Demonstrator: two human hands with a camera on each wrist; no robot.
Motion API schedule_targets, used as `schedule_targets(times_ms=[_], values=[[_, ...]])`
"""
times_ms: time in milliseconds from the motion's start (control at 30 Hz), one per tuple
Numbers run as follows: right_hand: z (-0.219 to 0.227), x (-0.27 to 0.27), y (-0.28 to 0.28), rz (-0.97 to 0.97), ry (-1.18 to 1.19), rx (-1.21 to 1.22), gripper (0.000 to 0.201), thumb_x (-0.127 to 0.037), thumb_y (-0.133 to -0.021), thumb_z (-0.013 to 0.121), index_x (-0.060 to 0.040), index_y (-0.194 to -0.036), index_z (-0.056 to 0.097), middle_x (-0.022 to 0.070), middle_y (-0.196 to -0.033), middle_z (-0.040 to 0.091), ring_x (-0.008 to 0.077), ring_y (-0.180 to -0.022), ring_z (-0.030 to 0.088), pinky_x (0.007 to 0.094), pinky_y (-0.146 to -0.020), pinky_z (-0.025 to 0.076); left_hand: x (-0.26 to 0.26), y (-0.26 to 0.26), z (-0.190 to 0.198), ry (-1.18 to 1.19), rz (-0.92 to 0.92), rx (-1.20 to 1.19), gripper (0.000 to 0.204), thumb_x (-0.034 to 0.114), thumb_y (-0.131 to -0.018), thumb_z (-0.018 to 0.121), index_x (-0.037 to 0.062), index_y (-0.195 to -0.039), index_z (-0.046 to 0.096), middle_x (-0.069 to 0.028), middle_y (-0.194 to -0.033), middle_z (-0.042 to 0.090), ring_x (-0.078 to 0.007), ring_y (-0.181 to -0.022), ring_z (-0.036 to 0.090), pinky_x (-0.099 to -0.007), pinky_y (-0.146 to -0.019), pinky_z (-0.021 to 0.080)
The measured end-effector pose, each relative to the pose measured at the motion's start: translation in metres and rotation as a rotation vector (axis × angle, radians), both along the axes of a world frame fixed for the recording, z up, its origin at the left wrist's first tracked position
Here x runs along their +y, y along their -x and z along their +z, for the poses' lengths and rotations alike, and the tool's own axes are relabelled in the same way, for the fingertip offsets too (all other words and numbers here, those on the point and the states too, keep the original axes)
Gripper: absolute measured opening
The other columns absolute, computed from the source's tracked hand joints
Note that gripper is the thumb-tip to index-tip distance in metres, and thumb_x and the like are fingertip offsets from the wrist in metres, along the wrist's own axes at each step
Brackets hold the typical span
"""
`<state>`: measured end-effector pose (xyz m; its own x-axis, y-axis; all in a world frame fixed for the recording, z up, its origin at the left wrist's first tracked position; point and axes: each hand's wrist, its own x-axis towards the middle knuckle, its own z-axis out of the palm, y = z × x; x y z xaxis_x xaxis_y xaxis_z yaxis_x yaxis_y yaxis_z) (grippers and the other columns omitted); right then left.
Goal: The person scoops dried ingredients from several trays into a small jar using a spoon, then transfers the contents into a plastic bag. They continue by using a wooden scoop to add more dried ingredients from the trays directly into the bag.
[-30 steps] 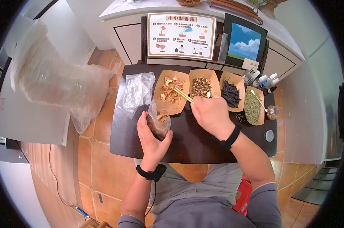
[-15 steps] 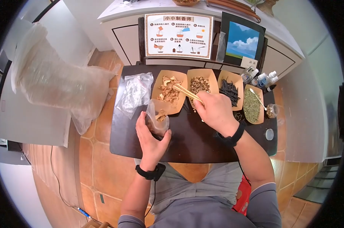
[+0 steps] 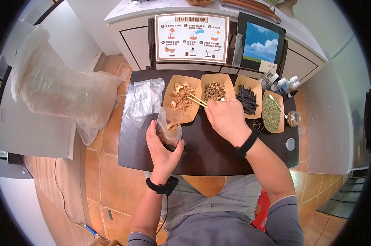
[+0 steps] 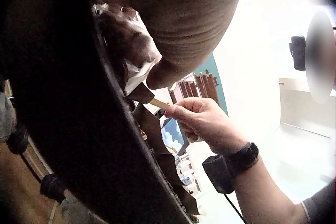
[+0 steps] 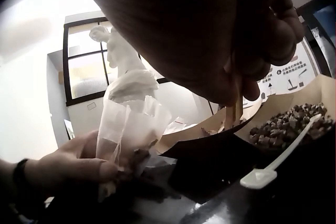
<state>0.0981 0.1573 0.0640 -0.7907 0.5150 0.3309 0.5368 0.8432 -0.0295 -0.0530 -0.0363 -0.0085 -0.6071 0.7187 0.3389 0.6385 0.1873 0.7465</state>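
My left hand [image 3: 162, 152] grips a translucent bag [image 3: 169, 133] with brown dried pieces inside, upright near the table's front left. The right hand [image 3: 228, 119] pinches a pair of wooden chopsticks [image 3: 198, 99], their tips among the dried slices in the leftmost paper tray [image 3: 172, 87]. In the right wrist view, a white spoon [image 5: 286, 154] leans in the neighbouring tray of small brown chunks [image 5: 283, 128]. Whether the chopsticks hold a slice cannot be told.
Right of these stand a tray of dark pods [image 3: 247, 99] and a tray of green needles [image 3: 272, 113], with a small jar [image 3: 293, 119], a lid [image 3: 290, 144] and bottles [image 3: 282, 86]. Plastic bags [image 3: 144, 100] lie at the left; an instruction sheet [image 3: 192, 39] stands behind.
Over the last second the right hand moved right and back left with the chopsticks, their tips staying over the dried slices. The left hand and bag stayed nearly still.
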Motion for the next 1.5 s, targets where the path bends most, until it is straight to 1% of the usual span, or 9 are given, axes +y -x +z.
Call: schedule_targets(times_ms=[167, 267, 500, 600, 767, 900, 967, 1100, 1500], values=[[-0.003, 0.005, -0.004, 0.02, 0.085, 0.073, 0.021, -0.023, -0.097, 0.071, -0.0099, -0.081, 0.066, 0.0112, -0.064, 0.067, 0.0345, -0.061, 0.068, 0.0461, -0.066, 0.054, -0.001, 0.0, 0.002, 0.019, 0.009, -0.019, 0.105, 0.008, -0.077, 0.089, -0.0033, -0.162, 0.029, -0.0235, -0.158, 0.042, -0.0397, -0.149, 0.043, -0.048, -0.125, 0.036], [0.006, 0.004, -0.009, -0.057, 0.247, 0.197, 0.021, -0.023, -0.097, 0.071, -0.0086, -0.084, 0.065, 0.0148, -0.068, 0.067, 0.0397, -0.069, 0.07, 0.0518, -0.06, 0.052, -0.001, -0.001, 0.003, 0.013, 0.008, -0.03, 0.105, 0.008, -0.077, 0.089, -0.0034, -0.163, 0.03, -0.0235, -0.157, 0.042, -0.0397, -0.148, 0.043, -0.0478, -0.125, 0.037], [0.045, -0.009, -0.024, -0.106, 0.692, 0.279, 0.018, -0.025, -0.097, 0.072, -0.0073, -0.094, 0.072, 0.0162, -0.075, 0.07, 0.039, -0.072, 0.072, 0.0484, -0.066, 0.055, 0.0, 0.0, 0.001, 0.003, 0.014, -0.016, 0.106, 0.013, -0.076, 0.089, -0.0023, -0.163, 0.03, -0.0253, -0.155, 0.044, -0.0432, -0.143, 0.045, -0.0514, -0.121, 0.038], [0.054, -0.024, -0.027, -0.044, 0.819, 0.287, 0.019, -0.026, -0.098, 0.072, -0.0076, -0.097, 0.075, 0.0163, -0.077, 0.072, 0.0383, -0.073, 0.073, 0.0468, -0.068, 0.056, 0.0, 0.0, 0.0, 0.005, 0.013, -0.019, 0.107, 0.013, -0.076, 0.09, -0.002, -0.163, 0.03, -0.0252, -0.155, 0.044, -0.0432, -0.143, 0.045, -0.0512, -0.121, 0.038], [0.055, -0.034, -0.028, 0.079, 0.814, 0.223, 0.022, -0.029, -0.1, 0.071, -0.0077, -0.099, 0.076, 0.0165, -0.077, 0.073, 0.0381, -0.074, 0.073, 0.0465, -0.068, 0.057, 0.0, -0.001, 0.001, 0.004, 0.007, -0.016, 0.107, 0.013, -0.076, 0.09, -0.0021, -0.163, 0.029, -0.0252, -0.155, 0.044, -0.0432, -0.143, 0.045, -0.0511, -0.121, 0.039], [0.046, -0.013, -0.017, -0.118, 0.801, 0.279, 0.026, -0.032, -0.101, 0.069, -0.0074, -0.097, 0.076, 0.0175, -0.08, 0.073, 0.0406, -0.079, 0.073, 0.0493, -0.071, 0.057, 0.0, -0.001, 0.002, 0.003, 0.006, -0.016, 0.106, 0.011, -0.077, 0.09, -0.003, -0.163, 0.029, -0.0245, -0.156, 0.043, -0.0415, -0.145, 0.045, -0.0493, -0.122, 0.038], [0.034, -0.002, -0.01, -0.224, 0.642, 0.211, 0.03, -0.035, -0.101, 0.067, -0.0068, -0.093, 0.075, 0.0183, -0.081, 0.073, 0.0419, -0.08, 0.073, 0.0512, -0.072, 0.057, 0.0, -0.002, 0.002, 0.009, -0.004, -0.015, 0.104, 0.009, -0.078, 0.089, -0.0038, -0.163, 0.03, -0.0236, -0.158, 0.042, -0.0398, -0.147, 0.045, -0.0477, -0.124, 0.038], [0.026, -0.004, 0.013, -0.279, 0.541, 0.097, 0.035, -0.034, -0.101, 0.065, -0.0051, -0.085, 0.076, 0.019, -0.079, 0.074, 0.0423, -0.08, 0.074, 0.0522, -0.074, 0.058, -0.001, 0.0, 0.0, 0.005, 0.001, -0.018, 0.105, 0.009, -0.078, 0.089, -0.0035, -0.163, 0.029, -0.0234, -0.158, 0.042, -0.0397, -0.148, 0.044, -0.0476, -0.124, 0.038], [0.012, -0.013, 0.035, -0.186, 0.305, 0.025, 0.029, -0.032, -0.098, 0.069, -0.0063, -0.086, 0.074, 0.0166, -0.075, 0.073, 0.0387, -0.075, 0.074, 0.051, -0.069, 0.058, 0.0, 0.0, 0.001, 0.003, 0.001, -0.02, 0.106, 0.01, -0.076, 0.09, -0.0029, -0.163, 0.03, -0.0245, -0.157, 0.043, -0.0416, -0.146, 0.044, -0.0495, -0.123, 0.037]])
